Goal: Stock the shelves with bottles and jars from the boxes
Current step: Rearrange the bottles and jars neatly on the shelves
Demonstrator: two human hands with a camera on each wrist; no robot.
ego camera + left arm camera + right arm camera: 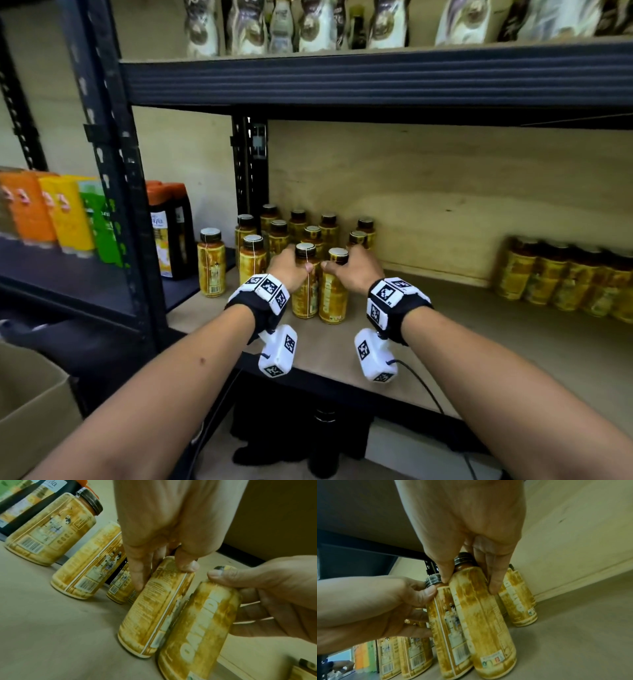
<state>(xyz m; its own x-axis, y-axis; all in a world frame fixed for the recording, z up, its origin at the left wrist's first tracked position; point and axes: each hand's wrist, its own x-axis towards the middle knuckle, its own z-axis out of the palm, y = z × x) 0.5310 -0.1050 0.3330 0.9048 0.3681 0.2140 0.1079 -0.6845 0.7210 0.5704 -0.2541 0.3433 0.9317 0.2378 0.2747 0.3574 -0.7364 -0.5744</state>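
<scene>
While both bottles are standing on the shelf (445,329), the left hand (289,267) and right hand (356,270) are each pinching one bottle's shoulder, fingers (494,586) curled, probably to nudge them against the group.

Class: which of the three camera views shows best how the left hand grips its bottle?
The left wrist view: the left hand's fingers and thumb wrap the bottle's shoulder. The head view shows mainly the hand's back; the right wrist view shows it side-on at the cap.
</scene>
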